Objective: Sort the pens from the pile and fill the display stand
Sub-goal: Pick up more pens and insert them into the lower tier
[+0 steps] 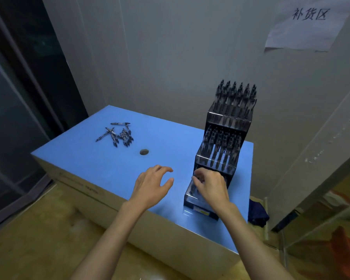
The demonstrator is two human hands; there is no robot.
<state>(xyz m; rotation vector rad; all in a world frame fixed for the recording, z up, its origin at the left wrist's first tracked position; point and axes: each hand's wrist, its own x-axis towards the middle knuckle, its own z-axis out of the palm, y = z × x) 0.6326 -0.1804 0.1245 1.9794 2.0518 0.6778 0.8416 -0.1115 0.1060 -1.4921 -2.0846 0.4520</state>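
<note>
A black three-tier display stand [240, 126] sits on the right of the blue table top [101, 162]. Its top and middle tiers hold rows of upright dark pens. A loose pile of pens [119, 134] lies at the far left of the table. My right hand [210, 186] is over the lowest tier, fingers curled and pinched on a dark pen [197, 176] there; the hand hides most of that tier. My left hand [152, 186] hovers just left of the stand, fingers spread and holding nothing.
A small round hole [144, 152] sits in the table top between the pile and the stand. A wall with a paper sign [307, 23] stands close behind. A dark cloth [257, 213] lies by the table's right end.
</note>
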